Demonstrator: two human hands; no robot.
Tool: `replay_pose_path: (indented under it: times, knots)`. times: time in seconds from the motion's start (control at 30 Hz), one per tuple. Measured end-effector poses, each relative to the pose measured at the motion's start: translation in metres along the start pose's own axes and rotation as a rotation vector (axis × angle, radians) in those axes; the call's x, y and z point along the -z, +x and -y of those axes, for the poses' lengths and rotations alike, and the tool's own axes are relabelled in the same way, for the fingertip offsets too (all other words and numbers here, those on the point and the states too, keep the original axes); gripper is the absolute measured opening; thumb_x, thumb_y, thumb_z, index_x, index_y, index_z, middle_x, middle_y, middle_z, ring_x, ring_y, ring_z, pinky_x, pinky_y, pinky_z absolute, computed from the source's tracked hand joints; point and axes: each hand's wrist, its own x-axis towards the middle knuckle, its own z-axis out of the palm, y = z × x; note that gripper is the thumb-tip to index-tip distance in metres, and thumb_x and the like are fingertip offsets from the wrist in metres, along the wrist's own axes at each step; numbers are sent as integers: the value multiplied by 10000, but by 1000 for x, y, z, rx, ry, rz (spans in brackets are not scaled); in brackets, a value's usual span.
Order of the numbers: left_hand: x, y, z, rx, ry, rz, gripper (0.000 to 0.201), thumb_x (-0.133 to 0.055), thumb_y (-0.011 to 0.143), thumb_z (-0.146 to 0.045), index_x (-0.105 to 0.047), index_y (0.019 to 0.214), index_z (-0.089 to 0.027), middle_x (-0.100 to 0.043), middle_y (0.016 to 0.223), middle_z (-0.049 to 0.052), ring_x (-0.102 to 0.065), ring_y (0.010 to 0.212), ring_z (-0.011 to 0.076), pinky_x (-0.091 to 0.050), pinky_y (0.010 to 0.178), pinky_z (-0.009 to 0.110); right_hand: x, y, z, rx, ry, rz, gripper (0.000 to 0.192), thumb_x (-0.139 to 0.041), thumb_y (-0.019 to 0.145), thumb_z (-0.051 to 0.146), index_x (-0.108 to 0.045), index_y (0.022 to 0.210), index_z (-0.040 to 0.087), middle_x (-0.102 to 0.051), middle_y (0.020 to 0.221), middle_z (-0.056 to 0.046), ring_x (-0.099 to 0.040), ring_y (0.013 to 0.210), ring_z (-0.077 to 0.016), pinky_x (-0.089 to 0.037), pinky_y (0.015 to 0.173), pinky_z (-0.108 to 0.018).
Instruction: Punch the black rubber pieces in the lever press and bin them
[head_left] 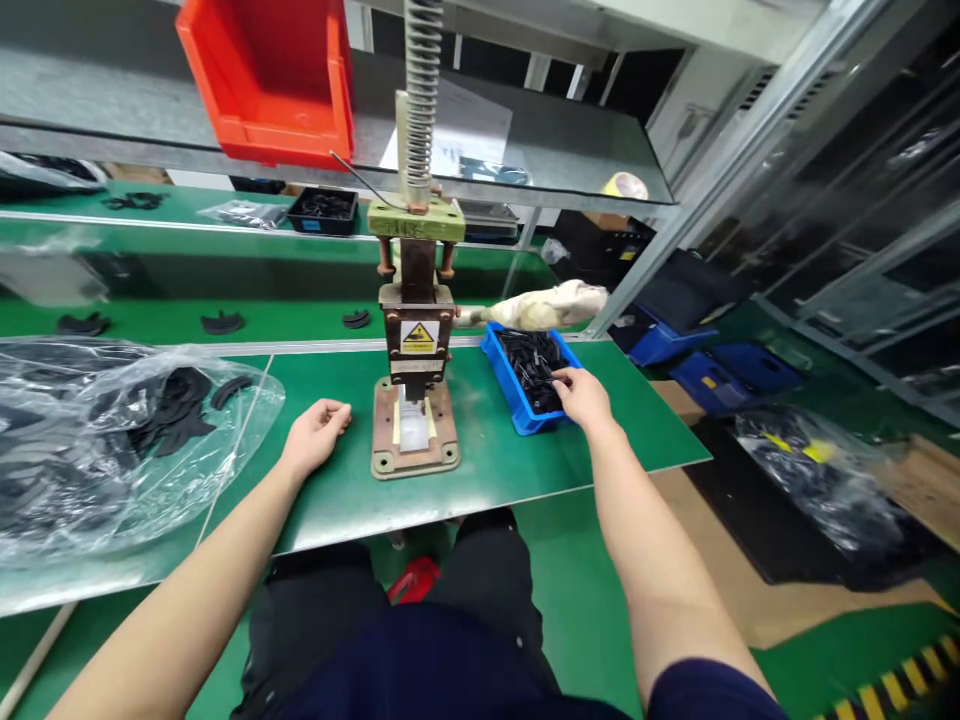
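A small hand press (416, 340) with a tall spring and a yellow warning label stands on the green bench (495, 460); a white block sits on its base plate. My left hand (315, 432) rests on the bench just left of the base, fingers curled, holding nothing. My right hand (581, 395) reaches into a blue bin (517, 405) of small black parts (536, 365), its fingertips pinching among them. Whether a part is gripped cannot be made out.
A clear plastic bag of black curved pieces (112, 430) lies at the left. Loose black pieces lie on the rear ledge. An orange bin (274, 75) sits on the shelf above. A white cloth bundle (551, 303) lies behind the blue bin. Blue crates and bags stand on the floor at right.
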Motion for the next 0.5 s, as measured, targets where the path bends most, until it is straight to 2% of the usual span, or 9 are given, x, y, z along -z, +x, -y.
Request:
replay_pose_path:
  times: [0.1, 0.27, 0.4, 0.5]
  knots:
    - [-4, -22, -1, -27, 112, 42, 553, -708, 829, -757, -699, 938, -216, -753, 839, 37, -671, 774, 202, -547, 763, 321, -7, 28, 1, -39, -117, 127, 441, -666, 989, 496, -649, 1314, 198, -674, 1368, -94, -673, 1224, -211, -609, 1069, -469]
    - [-13, -27, -10, -74, 285, 29, 409, -671, 890, -661, -722, 908, -256, -754, 824, 22, -667, 765, 212, -515, 758, 315, -22, 53, 19, -60, -241, 253, 462, -666, 989, 490, -635, 1342, 195, -664, 1384, -100, -671, 1232, -220, -614, 1062, -473]
    - [-15, -29, -21, -80, 239, 21, 303, -707, 885, -573, -735, 866, -271, -746, 810, 18, -658, 749, 210, -494, 735, 300, -23, 56, 32, -53, -274, 258, 455, -665, 990, 490, -639, 1334, 194, -667, 1377, -100, -673, 1224, -216, -615, 1057, -467]
    - [-15, -30, -27, -67, 182, 2, 274, -727, 880, -537, -734, 841, -266, -723, 781, 17, -624, 718, 202, -471, 696, 287, -16, 57, 37, -29, -237, 193, 442, -673, 983, 498, -653, 1300, 190, -678, 1349, -91, -672, 1214, -210, -606, 1065, -468]
